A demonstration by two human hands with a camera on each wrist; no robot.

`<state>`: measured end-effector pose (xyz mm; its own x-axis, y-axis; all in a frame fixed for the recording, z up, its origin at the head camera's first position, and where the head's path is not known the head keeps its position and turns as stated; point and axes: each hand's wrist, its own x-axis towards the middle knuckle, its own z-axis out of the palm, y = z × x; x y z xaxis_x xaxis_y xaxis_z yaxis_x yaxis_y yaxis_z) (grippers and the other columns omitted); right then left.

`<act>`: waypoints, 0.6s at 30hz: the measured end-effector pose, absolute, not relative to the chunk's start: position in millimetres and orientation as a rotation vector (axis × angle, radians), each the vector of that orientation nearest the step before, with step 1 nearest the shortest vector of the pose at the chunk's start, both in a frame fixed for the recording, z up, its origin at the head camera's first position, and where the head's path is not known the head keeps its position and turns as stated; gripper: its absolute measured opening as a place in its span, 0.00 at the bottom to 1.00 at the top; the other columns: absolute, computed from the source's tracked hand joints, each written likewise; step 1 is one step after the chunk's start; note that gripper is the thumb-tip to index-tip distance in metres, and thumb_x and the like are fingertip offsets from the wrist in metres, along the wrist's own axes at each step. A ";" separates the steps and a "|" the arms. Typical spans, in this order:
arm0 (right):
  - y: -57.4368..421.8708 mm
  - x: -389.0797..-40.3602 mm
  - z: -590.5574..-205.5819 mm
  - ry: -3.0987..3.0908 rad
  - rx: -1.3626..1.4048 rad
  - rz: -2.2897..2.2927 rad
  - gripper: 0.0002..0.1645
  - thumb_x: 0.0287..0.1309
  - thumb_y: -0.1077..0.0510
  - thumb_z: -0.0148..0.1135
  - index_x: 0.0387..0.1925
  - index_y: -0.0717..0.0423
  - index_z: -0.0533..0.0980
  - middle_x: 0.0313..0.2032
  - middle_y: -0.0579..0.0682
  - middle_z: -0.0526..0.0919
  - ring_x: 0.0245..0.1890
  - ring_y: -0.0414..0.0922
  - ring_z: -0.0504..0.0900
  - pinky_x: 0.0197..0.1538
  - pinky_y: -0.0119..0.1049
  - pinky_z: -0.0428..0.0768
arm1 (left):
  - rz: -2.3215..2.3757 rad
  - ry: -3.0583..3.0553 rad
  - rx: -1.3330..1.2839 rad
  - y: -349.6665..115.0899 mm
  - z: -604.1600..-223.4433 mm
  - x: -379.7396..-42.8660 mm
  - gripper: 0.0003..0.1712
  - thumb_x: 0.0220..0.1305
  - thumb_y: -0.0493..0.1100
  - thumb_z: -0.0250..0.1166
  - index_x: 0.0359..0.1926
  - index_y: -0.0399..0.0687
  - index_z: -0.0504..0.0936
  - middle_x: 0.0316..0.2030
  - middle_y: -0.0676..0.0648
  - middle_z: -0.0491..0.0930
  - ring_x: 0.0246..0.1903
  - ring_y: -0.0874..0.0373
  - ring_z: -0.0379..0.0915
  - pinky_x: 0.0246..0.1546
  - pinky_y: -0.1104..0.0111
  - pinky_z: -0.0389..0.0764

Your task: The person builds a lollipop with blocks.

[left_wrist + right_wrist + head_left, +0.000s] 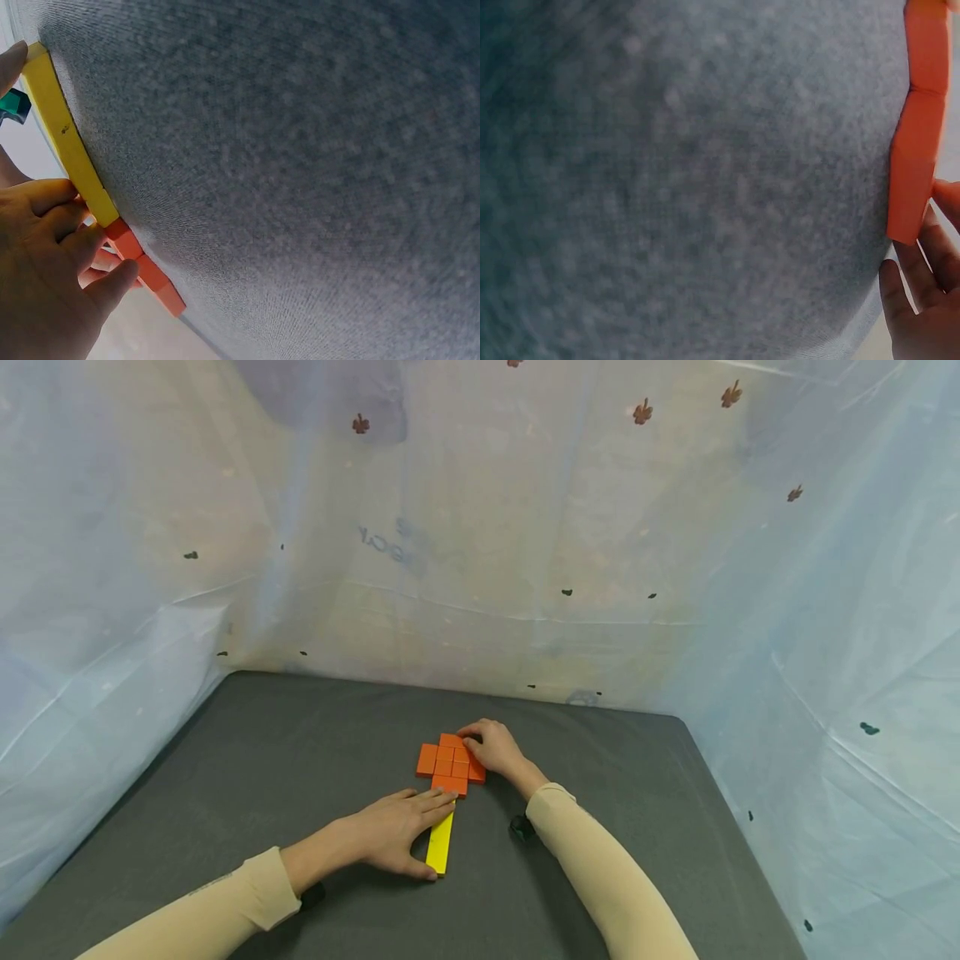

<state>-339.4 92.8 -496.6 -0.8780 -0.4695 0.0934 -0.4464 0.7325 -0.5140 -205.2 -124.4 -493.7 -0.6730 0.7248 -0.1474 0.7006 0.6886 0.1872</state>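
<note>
Several orange blocks [444, 762] lie flat together in a rough cross on the dark cloth. A long yellow block [440, 847] extends from their near side. My left hand [390, 831] is spread over the yellow block; its thumb touches the near end and its fingers reach the joint with the orange blocks. In the left wrist view, the yellow block [67, 135] lines up end to end with orange ones [154, 274]. At the far right of the cross, my right hand [495, 747] touches the blocks with its fingertips. An orange side [913, 169] shows beside those fingers in the right wrist view.
The dark grey cloth surface [315, 735] spreads around the blocks. Translucent plastic sheeting [480, 527] hangs behind it and along both sides. Dark wrist devices [521, 827] sit under the forearms.
</note>
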 end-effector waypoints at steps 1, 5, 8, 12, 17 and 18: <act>92.7 -339.2 -496.8 2.884 -0.764 -0.839 0.17 0.76 0.59 0.59 0.60 0.55 0.84 0.57 0.56 0.84 0.61 0.56 0.80 0.67 0.54 0.76 | 0.171 2.689 1.151 -124.5 -493.6 -205.1 0.62 0.59 0.79 0.64 0.82 0.50 0.58 0.82 0.51 0.53 0.80 0.53 0.51 0.74 0.44 0.62; 92.2 -338.9 -497.3 2.888 -0.768 -0.823 0.17 0.76 0.60 0.59 0.60 0.55 0.84 0.56 0.56 0.84 0.60 0.56 0.80 0.66 0.53 0.76 | 0.175 2.686 1.155 -124.8 -493.4 -205.0 0.62 0.59 0.79 0.65 0.82 0.49 0.58 0.82 0.50 0.53 0.80 0.52 0.51 0.73 0.44 0.63; 91.8 -339.1 -497.1 2.890 -0.768 -0.814 0.17 0.76 0.59 0.59 0.60 0.54 0.84 0.56 0.56 0.84 0.60 0.56 0.81 0.66 0.53 0.77 | 0.171 2.687 1.155 -125.1 -493.7 -205.5 0.62 0.58 0.79 0.64 0.82 0.50 0.58 0.81 0.51 0.53 0.80 0.52 0.51 0.73 0.44 0.63; 91.6 -339.8 -496.4 2.891 -0.774 -0.806 0.17 0.76 0.59 0.59 0.60 0.54 0.84 0.55 0.56 0.84 0.59 0.56 0.81 0.65 0.53 0.77 | 0.150 2.692 1.155 -124.9 -493.8 -206.4 0.62 0.58 0.80 0.64 0.82 0.50 0.59 0.81 0.50 0.54 0.79 0.52 0.52 0.73 0.44 0.63; 92.1 -340.0 -496.0 2.886 -0.782 -0.801 0.17 0.76 0.59 0.58 0.60 0.55 0.83 0.56 0.56 0.84 0.60 0.56 0.81 0.65 0.53 0.77 | 0.145 2.700 1.158 -123.7 -491.4 -207.6 0.63 0.56 0.80 0.66 0.81 0.50 0.61 0.80 0.50 0.58 0.78 0.52 0.55 0.73 0.44 0.64; 92.2 -339.8 -495.8 2.881 -0.780 -0.803 0.18 0.76 0.59 0.58 0.61 0.56 0.82 0.57 0.56 0.84 0.61 0.56 0.80 0.66 0.52 0.77 | 0.149 2.701 1.159 -123.5 -490.5 -207.7 0.63 0.55 0.80 0.67 0.81 0.50 0.62 0.80 0.50 0.58 0.78 0.52 0.56 0.73 0.44 0.64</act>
